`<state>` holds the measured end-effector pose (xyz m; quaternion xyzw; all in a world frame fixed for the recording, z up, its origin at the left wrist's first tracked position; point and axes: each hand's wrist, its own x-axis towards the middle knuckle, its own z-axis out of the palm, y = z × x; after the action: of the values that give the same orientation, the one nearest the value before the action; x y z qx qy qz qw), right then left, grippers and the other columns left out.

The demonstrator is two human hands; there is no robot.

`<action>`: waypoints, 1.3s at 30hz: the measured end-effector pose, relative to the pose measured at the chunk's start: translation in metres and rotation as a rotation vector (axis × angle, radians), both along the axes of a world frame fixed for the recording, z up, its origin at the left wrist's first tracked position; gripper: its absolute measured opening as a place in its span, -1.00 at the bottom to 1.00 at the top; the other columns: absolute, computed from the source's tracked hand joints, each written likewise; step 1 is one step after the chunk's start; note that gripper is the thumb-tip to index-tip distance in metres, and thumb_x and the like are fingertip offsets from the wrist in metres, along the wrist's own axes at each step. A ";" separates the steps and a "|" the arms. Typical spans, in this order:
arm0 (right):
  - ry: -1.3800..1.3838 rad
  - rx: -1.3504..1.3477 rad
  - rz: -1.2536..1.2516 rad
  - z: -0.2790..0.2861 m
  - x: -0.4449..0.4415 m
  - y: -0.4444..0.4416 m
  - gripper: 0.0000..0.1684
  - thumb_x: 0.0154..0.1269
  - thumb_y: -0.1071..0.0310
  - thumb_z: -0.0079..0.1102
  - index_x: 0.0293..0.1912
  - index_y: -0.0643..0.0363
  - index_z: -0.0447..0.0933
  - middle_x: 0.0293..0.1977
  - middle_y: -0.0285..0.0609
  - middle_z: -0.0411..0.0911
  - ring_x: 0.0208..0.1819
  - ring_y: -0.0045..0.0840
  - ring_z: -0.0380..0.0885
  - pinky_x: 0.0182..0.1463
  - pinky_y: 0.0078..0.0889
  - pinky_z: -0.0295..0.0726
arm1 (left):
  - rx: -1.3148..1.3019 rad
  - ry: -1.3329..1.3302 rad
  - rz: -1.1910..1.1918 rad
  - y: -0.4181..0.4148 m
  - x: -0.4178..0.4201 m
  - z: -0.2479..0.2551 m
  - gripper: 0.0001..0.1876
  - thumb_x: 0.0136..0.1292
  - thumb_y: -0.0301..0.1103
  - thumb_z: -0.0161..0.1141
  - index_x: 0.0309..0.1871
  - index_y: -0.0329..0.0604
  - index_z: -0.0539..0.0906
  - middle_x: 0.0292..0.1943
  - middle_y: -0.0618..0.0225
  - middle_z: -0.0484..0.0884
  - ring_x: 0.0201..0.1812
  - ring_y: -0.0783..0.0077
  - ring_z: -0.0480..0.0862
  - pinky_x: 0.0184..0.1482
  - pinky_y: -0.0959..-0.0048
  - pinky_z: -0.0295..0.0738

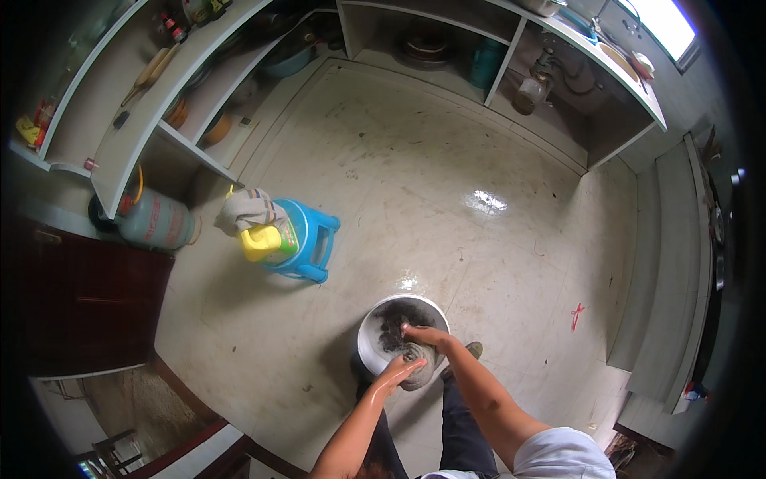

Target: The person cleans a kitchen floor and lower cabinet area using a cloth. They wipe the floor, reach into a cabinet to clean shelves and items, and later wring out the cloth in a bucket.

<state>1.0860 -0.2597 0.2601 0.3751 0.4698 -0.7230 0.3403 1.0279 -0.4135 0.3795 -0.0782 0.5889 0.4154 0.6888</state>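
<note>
A white bucket (369, 341) stands on the tiled floor in front of my feet, with dark, murky water inside. Over its near right rim hangs a bunched grey wet cloth (417, 378). My left hand (400, 370) grips the cloth from the near side, its forearm wet and shiny. On the cloth's far side, my right hand (426, 336) holds it over the bucket, fingers partly hidden by the folds. Which arm is left or right I take from the side each enters. A blue plastic stool (311, 239) farther left carries a yellow-capped jug (261, 242) and a grey striped cloth (251, 209).
Open cabinets (428, 78) line the far wall, with a sink drain pipe (532, 93) at right. A gas cylinder (158, 220) lies near the left cabinet, beside a dark red door (96, 299). Stained floor (413, 179) has wet, shiny patches.
</note>
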 end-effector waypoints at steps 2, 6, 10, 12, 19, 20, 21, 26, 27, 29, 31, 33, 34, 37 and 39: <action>0.055 -0.363 -0.182 0.030 -0.008 0.004 0.06 0.26 -0.45 -0.08 0.42 0.21 0.15 0.32 0.09 0.30 0.32 -0.15 0.33 0.35 -0.19 0.34 | 0.077 -0.271 0.316 -0.020 0.009 0.001 -0.44 0.25 -0.07 0.28 0.21 -0.21 0.49 0.03 0.28 0.61 0.01 0.38 0.61 0.08 0.36 0.51; 0.240 -0.707 -0.543 0.016 0.017 0.007 -0.01 0.31 -0.49 -0.29 0.42 0.07 0.17 0.35 0.04 0.25 0.33 0.01 0.26 0.31 0.08 0.33 | 0.410 -0.760 0.682 -0.018 0.037 -0.001 -0.32 0.24 0.11 0.17 0.25 -0.26 0.43 0.07 0.13 0.56 -0.05 0.22 0.58 0.01 0.29 0.52; 0.562 -0.840 -0.920 0.035 0.025 -0.022 -0.01 0.27 -0.51 -0.31 0.46 -0.04 0.08 0.37 0.03 0.22 0.36 0.07 0.20 0.31 0.19 0.32 | 0.526 -0.971 1.075 -0.003 0.049 0.019 -0.30 0.21 0.10 0.10 0.26 -0.28 0.37 0.07 -0.04 0.48 -0.17 0.18 0.49 -0.14 0.33 0.46; 0.540 -0.735 -1.112 0.056 0.031 -0.031 0.03 0.24 -0.53 -0.28 0.48 -0.06 0.04 0.37 -0.01 0.23 0.33 -0.07 0.30 0.28 0.05 0.43 | 0.489 -1.078 1.249 -0.003 0.048 0.010 -0.34 0.20 0.04 0.11 0.24 -0.29 0.39 0.06 -0.08 0.46 -0.19 0.16 0.50 -0.14 0.31 0.47; 0.276 -0.525 -0.778 0.049 0.048 -0.022 -0.32 0.35 -0.27 0.01 0.19 0.06 0.40 -0.13 -0.19 0.57 -0.19 -0.53 0.60 -0.37 -0.64 0.65 | 0.277 -0.624 0.797 -0.018 0.041 -0.002 -0.21 0.18 0.28 0.21 0.27 -0.16 0.40 0.15 0.10 0.50 0.04 0.19 0.56 0.04 0.19 0.50; 0.179 -0.406 -0.757 0.047 0.043 -0.020 -0.39 0.37 -0.22 0.04 0.14 0.07 0.44 -0.18 -0.22 0.57 -0.24 -0.54 0.60 -0.36 -0.61 0.64 | 0.253 -0.579 0.718 -0.020 0.039 0.001 -0.08 -0.01 0.34 0.33 0.31 -0.09 0.37 0.19 0.25 0.49 0.18 0.28 0.51 0.17 0.15 0.45; 0.081 -0.295 -0.727 0.055 0.030 -0.019 -0.45 0.38 -0.17 0.07 0.08 0.07 0.48 -0.24 -0.25 0.57 -0.28 -0.55 0.59 -0.34 -0.58 0.64 | 0.237 -0.498 0.656 -0.024 0.035 0.008 -0.05 -0.06 0.34 0.36 0.31 -0.10 0.36 0.18 0.25 0.50 0.16 0.28 0.52 0.19 0.16 0.43; 0.086 -0.081 -0.440 0.123 -0.011 -0.009 -0.57 0.37 0.08 0.15 0.01 0.23 0.57 -0.18 -0.26 0.57 -0.23 -0.57 0.55 -0.08 -0.44 0.57 | 0.195 -0.231 0.359 -0.028 0.020 0.021 -0.08 -0.07 0.16 0.50 0.29 -0.13 0.34 0.13 0.38 0.51 0.10 0.44 0.53 0.12 0.30 0.46; 0.195 -0.064 -0.426 0.098 -0.013 -0.008 -0.58 0.35 0.11 0.17 0.00 0.25 0.58 -0.19 -0.26 0.58 -0.24 -0.57 0.55 -0.09 -0.43 0.57 | 0.197 -0.192 0.299 -0.024 0.017 0.021 -0.12 -0.03 0.10 0.52 0.28 -0.13 0.35 0.13 0.39 0.51 0.09 0.47 0.53 0.10 0.33 0.48; 0.306 -0.025 -0.397 0.075 -0.011 -0.010 -0.59 0.26 0.12 0.25 -0.10 0.29 0.61 -0.26 -0.23 0.59 -0.25 -0.56 0.53 -0.14 -0.42 0.55 | 0.191 -0.046 0.229 -0.014 0.017 0.016 -0.43 0.11 -0.22 0.47 0.15 -0.16 0.49 -0.06 0.45 0.60 -0.07 0.53 0.59 -0.01 0.45 0.51; 0.221 -0.004 -0.361 0.067 -0.014 -0.013 -0.54 0.21 0.10 0.26 -0.15 0.37 0.58 -0.35 -0.20 0.58 -0.34 -0.55 0.52 -0.26 -0.39 0.53 | 0.226 0.007 0.246 -0.010 0.014 0.017 -0.50 0.11 -0.25 0.46 0.09 -0.18 0.55 -0.12 0.44 0.63 -0.12 0.57 0.60 -0.03 0.48 0.51; 0.147 0.049 -0.317 0.062 -0.026 -0.020 -0.55 0.19 0.13 0.25 -0.28 0.45 0.58 -0.49 -0.22 0.52 -0.43 -0.57 0.46 -0.33 -0.36 0.50 | 0.116 0.236 0.153 -0.012 0.019 -0.006 -0.50 0.05 -0.21 0.44 0.01 -0.32 0.61 -0.19 0.33 0.67 -0.16 0.48 0.63 -0.08 0.47 0.51; 0.145 0.082 -0.268 0.060 -0.032 -0.023 -0.53 0.20 0.12 0.25 -0.30 0.47 0.57 -0.49 -0.21 0.52 -0.42 -0.58 0.45 -0.33 -0.35 0.50 | 0.046 0.326 0.084 -0.013 0.019 -0.017 -0.46 0.00 -0.16 0.44 -0.01 -0.34 0.61 -0.23 0.28 0.68 -0.18 0.43 0.64 -0.10 0.43 0.52; 0.108 0.237 -0.104 0.039 -0.034 -0.026 -0.52 0.21 0.10 0.23 -0.32 0.45 0.59 -0.45 -0.16 0.56 -0.39 -0.54 0.49 -0.30 -0.35 0.50 | -0.093 0.485 -0.087 -0.010 0.017 -0.027 -0.44 -0.06 -0.09 0.40 -0.05 -0.33 0.61 -0.28 0.15 0.71 -0.18 0.25 0.68 -0.11 0.33 0.54; 0.057 0.382 -0.034 0.017 -0.030 -0.028 -0.51 0.21 0.08 0.22 -0.30 0.45 0.61 -0.41 -0.08 0.60 -0.36 -0.47 0.55 -0.26 -0.33 0.52 | -0.156 0.536 -0.205 0.002 0.011 -0.019 -0.48 -0.06 -0.10 0.37 -0.07 -0.28 0.62 -0.26 0.09 0.71 -0.15 0.13 0.69 -0.10 0.28 0.54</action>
<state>1.0556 -0.2875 0.2776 0.4202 0.6016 -0.6367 0.2369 1.0388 -0.4112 0.3607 0.0414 0.7849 0.3031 0.5388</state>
